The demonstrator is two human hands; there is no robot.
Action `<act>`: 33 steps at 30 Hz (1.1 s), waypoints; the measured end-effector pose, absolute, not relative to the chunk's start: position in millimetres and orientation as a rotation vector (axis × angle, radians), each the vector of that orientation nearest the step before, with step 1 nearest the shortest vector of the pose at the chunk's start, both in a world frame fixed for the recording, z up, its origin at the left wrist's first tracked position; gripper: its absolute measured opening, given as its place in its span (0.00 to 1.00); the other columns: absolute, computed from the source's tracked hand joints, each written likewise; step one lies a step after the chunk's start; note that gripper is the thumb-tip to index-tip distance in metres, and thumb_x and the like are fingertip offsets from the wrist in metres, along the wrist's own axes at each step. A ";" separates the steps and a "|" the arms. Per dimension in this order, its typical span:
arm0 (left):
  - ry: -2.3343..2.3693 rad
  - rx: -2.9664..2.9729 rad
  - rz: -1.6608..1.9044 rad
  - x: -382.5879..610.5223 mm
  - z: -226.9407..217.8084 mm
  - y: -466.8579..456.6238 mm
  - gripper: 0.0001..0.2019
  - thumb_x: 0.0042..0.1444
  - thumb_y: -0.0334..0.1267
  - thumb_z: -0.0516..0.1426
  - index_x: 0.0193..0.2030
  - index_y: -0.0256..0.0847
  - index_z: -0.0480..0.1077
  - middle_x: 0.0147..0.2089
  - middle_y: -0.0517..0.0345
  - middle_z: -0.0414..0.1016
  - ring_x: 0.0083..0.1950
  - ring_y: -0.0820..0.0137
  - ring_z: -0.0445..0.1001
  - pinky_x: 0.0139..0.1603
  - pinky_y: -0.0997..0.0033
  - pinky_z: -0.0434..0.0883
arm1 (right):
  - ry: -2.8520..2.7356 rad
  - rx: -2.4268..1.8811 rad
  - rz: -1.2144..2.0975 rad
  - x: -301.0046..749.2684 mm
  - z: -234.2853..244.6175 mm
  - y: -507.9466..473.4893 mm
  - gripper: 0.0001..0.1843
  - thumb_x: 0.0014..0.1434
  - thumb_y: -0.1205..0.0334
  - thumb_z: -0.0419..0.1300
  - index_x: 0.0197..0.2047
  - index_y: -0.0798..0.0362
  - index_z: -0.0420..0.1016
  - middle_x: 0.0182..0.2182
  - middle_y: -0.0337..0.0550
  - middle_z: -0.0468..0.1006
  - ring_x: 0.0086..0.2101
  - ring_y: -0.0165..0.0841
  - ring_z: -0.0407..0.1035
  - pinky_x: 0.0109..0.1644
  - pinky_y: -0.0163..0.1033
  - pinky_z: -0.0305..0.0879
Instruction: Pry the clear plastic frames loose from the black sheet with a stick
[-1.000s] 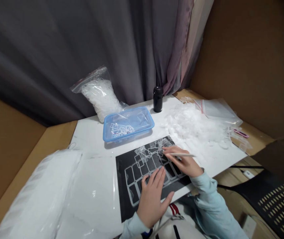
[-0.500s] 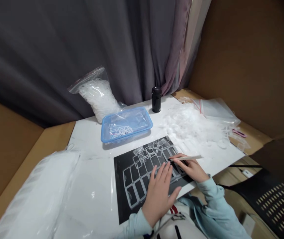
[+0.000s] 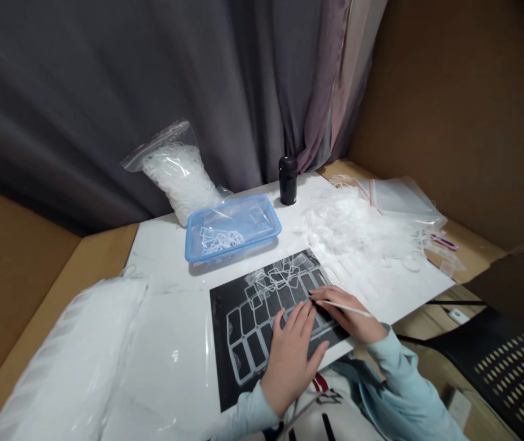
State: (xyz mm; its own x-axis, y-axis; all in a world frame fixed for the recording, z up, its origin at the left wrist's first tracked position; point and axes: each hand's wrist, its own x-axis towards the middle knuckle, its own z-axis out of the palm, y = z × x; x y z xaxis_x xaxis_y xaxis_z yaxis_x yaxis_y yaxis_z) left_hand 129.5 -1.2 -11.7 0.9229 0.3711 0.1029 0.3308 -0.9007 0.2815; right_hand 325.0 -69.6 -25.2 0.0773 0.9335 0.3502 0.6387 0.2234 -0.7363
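A black mat [image 3: 225, 309] lies on the white table, and on it sits a clear plastic sheet of rectangular frames [image 3: 243, 331]. My left hand [image 3: 292, 358] lies flat on this sheet with its fingers stretched out. My right hand [image 3: 351, 315] pinches a thin white stick tool [image 3: 342, 308], its tip touching the sheet near the mat's right side. Several loose clear frames [image 3: 278, 275] are heaped at the mat's far edge.
A blue tray [image 3: 269, 231] holding a few clear frames stands behind the mat. A bag of white plastic pieces [image 3: 179, 174] leans on the curtain, with a black bottle [image 3: 288, 179] beside it. Plastic scraps [image 3: 358, 229] and zip bags [image 3: 400, 199] cover the right; white sheets [image 3: 69, 361] lie at left.
My right hand has drawn back from the loose frames at the mat's far edge toward me, with the stick tool. My left hand has shifted slightly right on the sheet.
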 end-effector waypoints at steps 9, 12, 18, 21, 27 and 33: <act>0.554 2.801 0.188 128.7 -10.9 -1.8 0.28 0.69 0.53 0.42 0.71 0.45 0.48 0.72 0.61 0.47 0.71 0.62 0.51 0.66 0.47 0.54 | -1.644 -1.569 0.051 340.4 -32.8 -72.2 0.17 0.69 0.63 0.48 0.57 0.54 0.69 0.52 0.53 0.73 0.55 0.39 0.66 0.57 0.46 0.68; 0.552 2.815 0.210 128.2 -9.7 -2.6 0.28 0.69 0.52 0.42 0.71 0.45 0.48 0.72 0.61 0.47 0.71 0.62 0.52 0.66 0.47 0.55 | -1.326 -1.687 -0.279 356.5 -20.3 -73.2 0.15 0.68 0.65 0.49 0.54 0.53 0.71 0.48 0.50 0.75 0.49 0.37 0.70 0.54 0.45 0.69; 0.557 2.805 0.217 127.4 -10.8 -2.7 0.28 0.69 0.52 0.42 0.71 0.45 0.48 0.72 0.61 0.47 0.71 0.62 0.51 0.66 0.47 0.55 | -0.834 -1.678 -0.604 349.3 -0.3 -58.4 0.11 0.66 0.64 0.55 0.48 0.56 0.75 0.43 0.49 0.78 0.46 0.37 0.73 0.52 0.43 0.69; 0.556 2.794 0.210 127.6 -10.9 -1.8 0.27 0.69 0.52 0.42 0.71 0.45 0.48 0.73 0.61 0.47 0.71 0.62 0.51 0.66 0.47 0.55 | -0.635 -1.622 -0.643 340.5 1.2 -45.9 0.12 0.67 0.62 0.54 0.46 0.59 0.76 0.42 0.51 0.78 0.44 0.37 0.74 0.49 0.43 0.70; 0.573 2.771 0.185 128.3 -9.6 -1.3 0.27 0.69 0.53 0.42 0.71 0.46 0.48 0.73 0.63 0.46 0.71 0.62 0.52 0.66 0.45 0.55 | -0.471 -1.461 -0.737 354.2 13.3 -45.0 0.15 0.66 0.58 0.55 0.44 0.62 0.75 0.41 0.53 0.77 0.43 0.39 0.74 0.48 0.45 0.72; 0.571 2.750 0.203 128.8 -10.0 -1.5 0.27 0.69 0.52 0.42 0.70 0.45 0.51 0.72 0.61 0.48 0.70 0.61 0.52 0.65 0.44 0.55 | -0.856 -1.497 -0.413 328.9 29.5 -41.1 0.11 0.67 0.63 0.54 0.48 0.55 0.75 0.44 0.49 0.77 0.47 0.37 0.73 0.52 0.44 0.70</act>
State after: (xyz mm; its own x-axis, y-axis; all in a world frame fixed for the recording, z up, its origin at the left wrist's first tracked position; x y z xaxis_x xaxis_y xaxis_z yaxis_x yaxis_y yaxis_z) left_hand 128.8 -1.5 -10.0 0.9097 0.4088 0.0724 0.3626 -0.8672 0.3413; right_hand 328.9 -41.1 29.5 0.6550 0.2617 0.7089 0.7175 0.0789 -0.6921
